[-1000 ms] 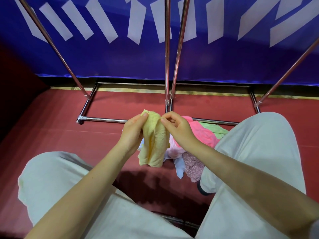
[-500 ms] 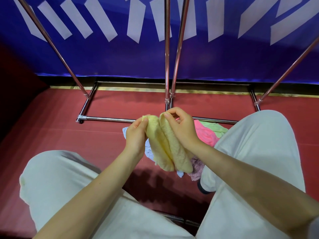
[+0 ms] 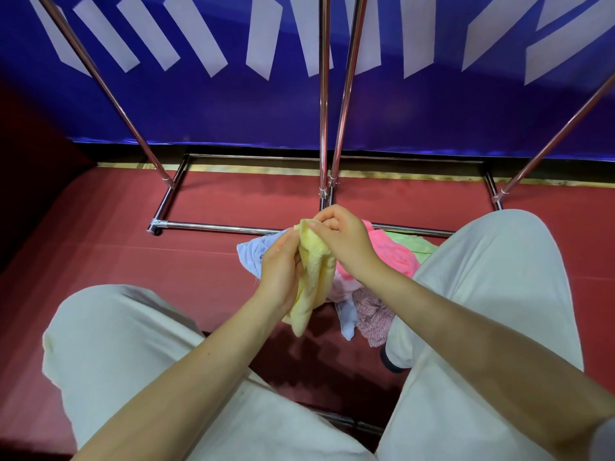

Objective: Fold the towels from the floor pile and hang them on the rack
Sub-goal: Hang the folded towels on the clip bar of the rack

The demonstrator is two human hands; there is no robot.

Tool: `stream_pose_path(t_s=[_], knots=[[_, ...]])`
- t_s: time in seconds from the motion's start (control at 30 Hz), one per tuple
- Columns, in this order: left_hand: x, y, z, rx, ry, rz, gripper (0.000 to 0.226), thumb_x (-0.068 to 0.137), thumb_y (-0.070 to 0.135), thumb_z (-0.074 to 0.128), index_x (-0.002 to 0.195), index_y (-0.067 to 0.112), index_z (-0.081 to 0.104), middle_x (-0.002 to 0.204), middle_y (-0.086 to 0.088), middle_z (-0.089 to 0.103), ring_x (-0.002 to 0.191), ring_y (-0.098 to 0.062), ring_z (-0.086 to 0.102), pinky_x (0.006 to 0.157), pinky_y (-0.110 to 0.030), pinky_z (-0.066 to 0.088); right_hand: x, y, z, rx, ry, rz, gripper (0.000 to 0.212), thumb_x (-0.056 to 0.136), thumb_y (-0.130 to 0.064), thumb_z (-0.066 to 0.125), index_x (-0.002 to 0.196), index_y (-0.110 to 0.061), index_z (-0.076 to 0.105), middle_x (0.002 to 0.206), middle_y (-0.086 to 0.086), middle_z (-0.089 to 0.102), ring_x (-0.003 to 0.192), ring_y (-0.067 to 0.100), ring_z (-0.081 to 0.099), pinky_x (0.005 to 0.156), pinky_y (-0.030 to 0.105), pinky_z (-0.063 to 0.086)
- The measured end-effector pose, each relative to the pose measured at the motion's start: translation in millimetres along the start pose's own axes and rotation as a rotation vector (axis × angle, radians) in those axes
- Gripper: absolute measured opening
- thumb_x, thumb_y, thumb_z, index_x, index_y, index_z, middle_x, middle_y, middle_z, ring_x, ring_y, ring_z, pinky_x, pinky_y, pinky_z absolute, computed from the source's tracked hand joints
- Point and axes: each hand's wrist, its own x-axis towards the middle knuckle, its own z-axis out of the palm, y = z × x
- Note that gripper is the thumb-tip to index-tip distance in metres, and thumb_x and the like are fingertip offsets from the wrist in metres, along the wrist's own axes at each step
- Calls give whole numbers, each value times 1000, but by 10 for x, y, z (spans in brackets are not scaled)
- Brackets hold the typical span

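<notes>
Now both hands (image 3: 309, 251) pinching yellow towel (image 3: 316, 277), over floor pile (image 3: 392, 261)

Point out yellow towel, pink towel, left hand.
yellow towel (image 3: 316, 271): head view, folded middle.
pink towel (image 3: 396, 254): head view, top of bunched cloth.
left hand (image 3: 279, 271): head view, back of hand.

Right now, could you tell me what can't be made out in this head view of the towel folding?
- Rack: its top rails are cut off by the upper edge, so hung towels cannot be checked.
- Yellow towel: the left hand and right hand cover its top edge and fold.
- Floor pile: partly hidden behind the hands and the right knee; its towel count is unclear.
</notes>
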Motion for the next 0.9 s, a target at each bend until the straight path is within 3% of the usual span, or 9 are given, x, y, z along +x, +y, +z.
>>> stream_pose_path(t_s=[0.17, 0.5, 0.67, 0.77, 0.83, 0.9], knots=[[36, -8, -31, 38, -12, -29, 20, 98, 16, 45, 98, 6, 63, 76, 0, 62, 71, -8, 59, 62, -17, 49, -13, -18, -4, -96, -30, 4, 20, 85, -14, 67, 71, -20, 55, 59, -4, 56, 47, -4, 47, 50, 10, 35], [119, -43, -70, 67, -33, -124, 31, 103, 23, 39, 109, 5, 64, 98, -10, 66, 91, -14, 63, 83, -24, 51, 34, 96, -38, -226, -5, 21, 19, 85, -21, 68, 73, -23, 54, 58, -5, 50, 48, -1, 44, 54, 17, 33], [128, -58, -92, 164, -15, -73, 22, 99, 16, 45, 91, 7, 63, 75, -3, 57, 70, -11, 54, 67, -22, 47, 43, 100, -60, -210, -33, 46, 20, 86, -20, 67, 71, -24, 54, 58, -11, 48, 48, -6, 46, 54, 14, 31], [143, -37, -107, 243, 62, -30, 28, 99, 14, 44, 75, 13, 59, 58, 8, 54, 57, -7, 50, 62, -23, 43, 52, 116, -72, -160, -90, 25, 15, 88, -18, 64, 76, -22, 57, 62, -10, 51, 54, -3, 45, 59, 19, 36], [175, -7, -135, 299, 87, 5, 26, 100, 15, 44, 80, 12, 62, 60, 9, 57, 59, -7, 52, 63, -25, 43, 48, 112, -78, -125, -149, 15, 7, 89, -16, 64, 84, -17, 59, 61, -7, 51, 55, 2, 44, 58, 19, 36], [211, 27, -166, 329, 105, 20, 23, 100, 16, 44, 92, 10, 66, 75, 1, 64, 72, -12, 57, 72, -27, 46, 27, 112, -73, -108, -205, 12, 8, 88, -13, 64, 92, -16, 58, 59, -6, 47, 51, 1, 41, 55, 16, 34]])
